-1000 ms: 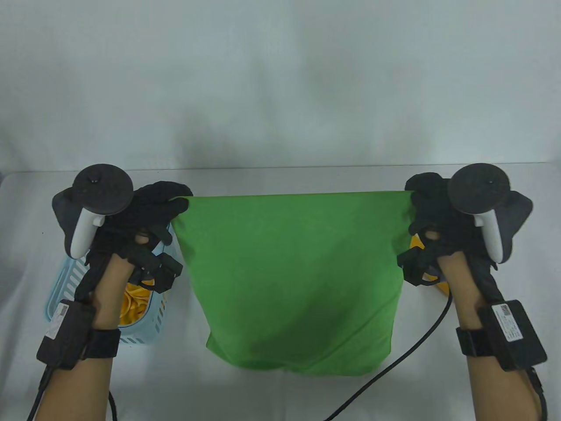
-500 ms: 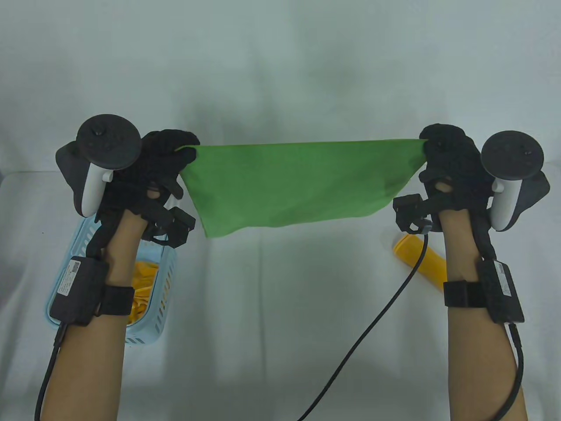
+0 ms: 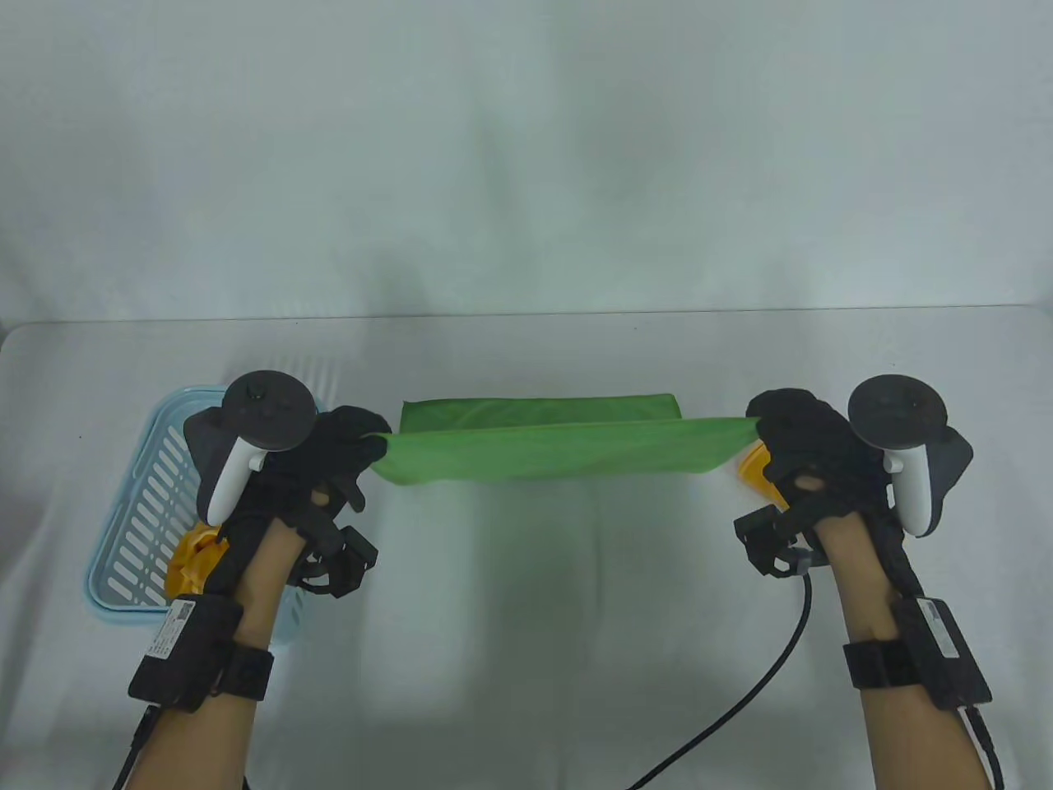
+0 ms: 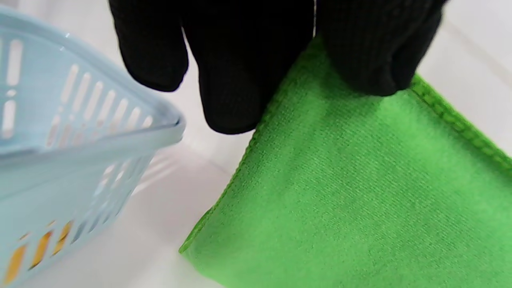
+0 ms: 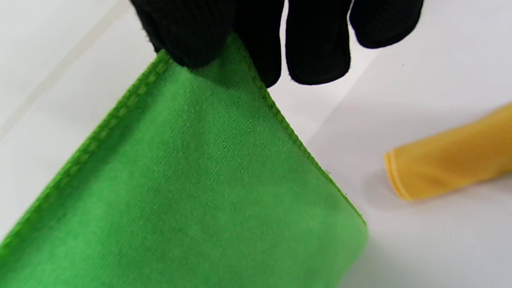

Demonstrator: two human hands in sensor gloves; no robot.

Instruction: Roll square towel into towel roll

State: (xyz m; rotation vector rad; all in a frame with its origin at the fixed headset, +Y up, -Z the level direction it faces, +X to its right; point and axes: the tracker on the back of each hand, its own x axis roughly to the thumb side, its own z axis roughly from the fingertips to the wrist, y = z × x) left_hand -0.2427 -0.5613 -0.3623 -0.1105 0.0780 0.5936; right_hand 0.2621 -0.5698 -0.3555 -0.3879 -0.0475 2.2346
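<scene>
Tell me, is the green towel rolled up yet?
Not yet. One yellow roll already lies finished on the table. The left hand and right hand each pinch a corner of the towel, laying it down folded. All the rolling is left.

Lab-style recording bench: bare white table (image 3: 526, 658), plain white backdrop (image 3: 526, 148) filling upper frame, sensor cable (image 3: 740, 708) lower right.
</scene>
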